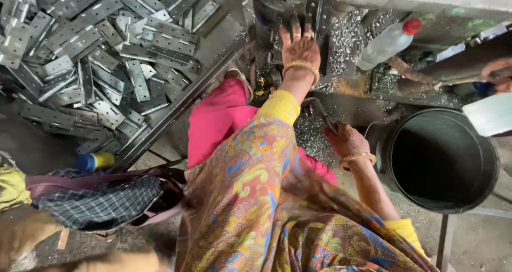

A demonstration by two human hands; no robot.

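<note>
The left hand [300, 48] is extended forward and upward, arm nearly straight, palm down, fingers spread and laid flat on the dark metal parts of the machine [298, 10]; its grip is apart and clamped on nothing. A gold bangle sits at the wrist, and the yellow sleeve cuff ends just behind it. The right hand [345, 140] is drawn back near the body, wrist bent, its grip closed around a dark metal lever [320, 112] that slants up and to the left toward the machine. Metal shavings [346, 42] cover the bench surface around both hands and lie thick between them. A clear plastic bottle with a red cap [388, 41] lies tilted just to the right of the left hand, apart from it. A large round black bucket [482, 186] stands to the right of the right hand, its rim close to the wrist. To the left, a tray [176, 109] heaped with flat perforated steel plates [96, 64] runs diagonally; its lower edge borders the pink-clad knee. Open room for the hands is confined to the narrow strip between tray edge and bucket rim.
</note>
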